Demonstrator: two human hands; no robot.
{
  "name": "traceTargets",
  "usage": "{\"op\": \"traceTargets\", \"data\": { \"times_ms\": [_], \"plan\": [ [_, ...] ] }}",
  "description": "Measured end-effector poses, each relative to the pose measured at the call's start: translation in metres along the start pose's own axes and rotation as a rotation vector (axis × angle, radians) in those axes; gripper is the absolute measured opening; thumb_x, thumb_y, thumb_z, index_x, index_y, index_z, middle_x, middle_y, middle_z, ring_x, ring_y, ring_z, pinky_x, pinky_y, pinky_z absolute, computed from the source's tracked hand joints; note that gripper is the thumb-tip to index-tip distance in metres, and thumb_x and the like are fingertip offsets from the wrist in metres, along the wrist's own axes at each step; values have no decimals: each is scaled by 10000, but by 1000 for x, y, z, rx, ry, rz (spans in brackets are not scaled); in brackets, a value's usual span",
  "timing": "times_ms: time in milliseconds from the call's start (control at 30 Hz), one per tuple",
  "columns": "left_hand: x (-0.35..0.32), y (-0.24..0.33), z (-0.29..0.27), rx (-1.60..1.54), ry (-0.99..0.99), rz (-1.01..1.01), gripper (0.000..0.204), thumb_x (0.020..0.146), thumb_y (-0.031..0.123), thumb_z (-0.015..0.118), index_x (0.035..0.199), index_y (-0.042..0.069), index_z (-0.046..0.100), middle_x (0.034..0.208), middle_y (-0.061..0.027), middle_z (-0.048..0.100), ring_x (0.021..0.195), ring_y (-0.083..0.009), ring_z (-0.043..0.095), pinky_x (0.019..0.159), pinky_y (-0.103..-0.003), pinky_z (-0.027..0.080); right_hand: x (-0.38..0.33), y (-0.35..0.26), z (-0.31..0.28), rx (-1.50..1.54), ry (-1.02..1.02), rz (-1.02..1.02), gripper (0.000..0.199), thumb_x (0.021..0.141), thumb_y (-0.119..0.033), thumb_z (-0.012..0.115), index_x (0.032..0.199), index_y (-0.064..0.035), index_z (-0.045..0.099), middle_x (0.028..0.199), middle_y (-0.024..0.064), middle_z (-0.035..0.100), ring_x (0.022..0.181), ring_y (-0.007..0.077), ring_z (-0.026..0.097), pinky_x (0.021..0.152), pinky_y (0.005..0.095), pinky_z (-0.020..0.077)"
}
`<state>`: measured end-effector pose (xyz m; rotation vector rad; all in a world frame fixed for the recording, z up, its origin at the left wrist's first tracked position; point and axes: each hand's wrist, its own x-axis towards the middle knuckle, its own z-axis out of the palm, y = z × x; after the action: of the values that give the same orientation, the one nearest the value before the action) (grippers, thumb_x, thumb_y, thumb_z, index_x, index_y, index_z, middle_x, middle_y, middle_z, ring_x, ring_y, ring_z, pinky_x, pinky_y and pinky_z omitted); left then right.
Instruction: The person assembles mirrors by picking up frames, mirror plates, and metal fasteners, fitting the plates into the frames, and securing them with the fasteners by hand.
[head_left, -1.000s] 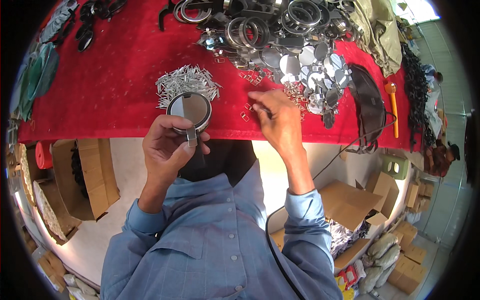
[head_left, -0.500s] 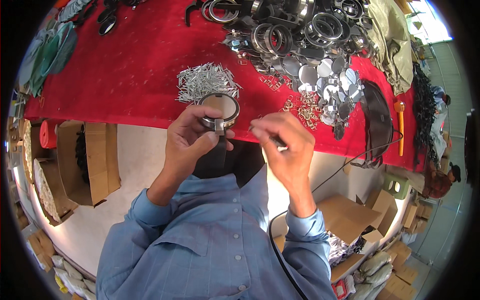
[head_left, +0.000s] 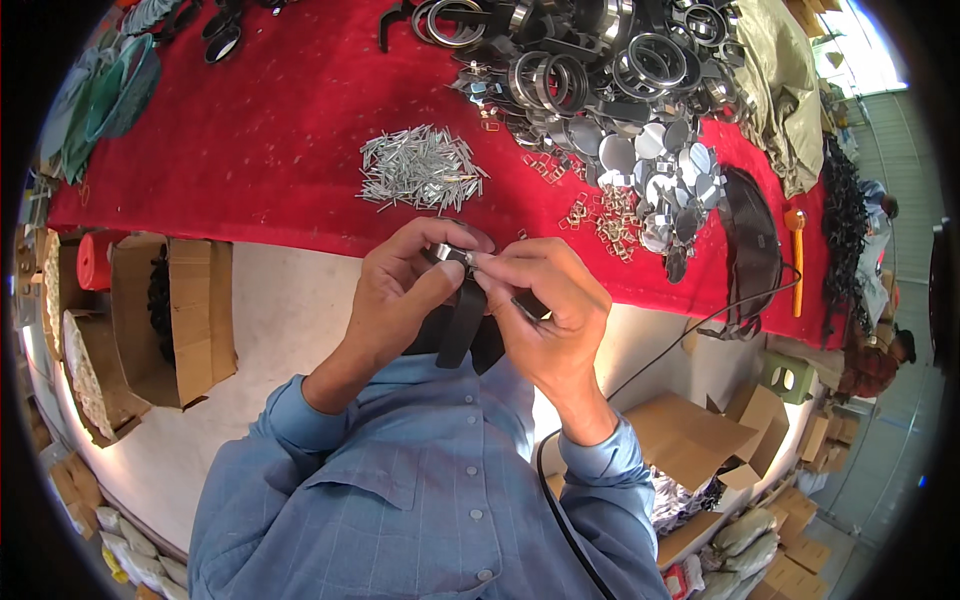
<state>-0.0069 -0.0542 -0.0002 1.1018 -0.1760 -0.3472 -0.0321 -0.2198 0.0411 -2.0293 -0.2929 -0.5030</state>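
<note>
My left hand (head_left: pixel 405 285) is closed around a round, metal-rimmed piece (head_left: pixel 447 254), tilted so its flat face no longer shows. A black strap (head_left: pixel 462 325) hangs from it toward my lap. Thumb and fingertips of my right hand (head_left: pixel 555 305) pinch together against the piece's right side, by its metal lug. Whatever sits in that pinch is too small to name; a dark sliver shows under the curled fingers. Just beyond my hands lies a pile of thin silver pins (head_left: pixel 420 168) on the red cloth (head_left: pixel 260 150).
Small brass-coloured clips (head_left: pixel 610 218), round metal discs (head_left: pixel 655 180) and a heap of black-and-metal rings (head_left: pixel 600 65) cover the right side. A black strap-like band (head_left: pixel 748 240) and an orange-handled hammer (head_left: pixel 796 255) lie farther right. Cardboard boxes (head_left: pixel 205 320) stand below the table edge.
My right hand has moved left and now meets the round piece. My left hand has shifted slightly right and tipped the piece, turning its face out of sight.
</note>
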Motion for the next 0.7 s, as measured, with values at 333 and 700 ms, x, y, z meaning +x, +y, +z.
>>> {"op": "traceTargets", "data": {
  "times_ms": [333, 700],
  "plan": [
    [-4, 14, -14, -159, 36, -207, 224, 980, 74, 501, 1181, -1, 567, 1141, -173, 667, 912, -235, 720, 813, -391, 632, 37, 50, -13, -108, -80, 323, 148, 836, -27, 736, 983, -17, 732, 886, 121, 722, 776, 218, 704, 681, 319, 538],
    [-12, 21, -26, -125, 102, -155, 221, 969, 91, 507, 1164, 8, 568, 1146, -184, 660, 903, -243, 727, 782, -389, 641, 69, 105, 32, -443, -291, 181, 96, 802, -71, 715, 878, -12, 710, 851, 183, 706, 796, 360, 697, 715, 449, 544]
  ]
}}
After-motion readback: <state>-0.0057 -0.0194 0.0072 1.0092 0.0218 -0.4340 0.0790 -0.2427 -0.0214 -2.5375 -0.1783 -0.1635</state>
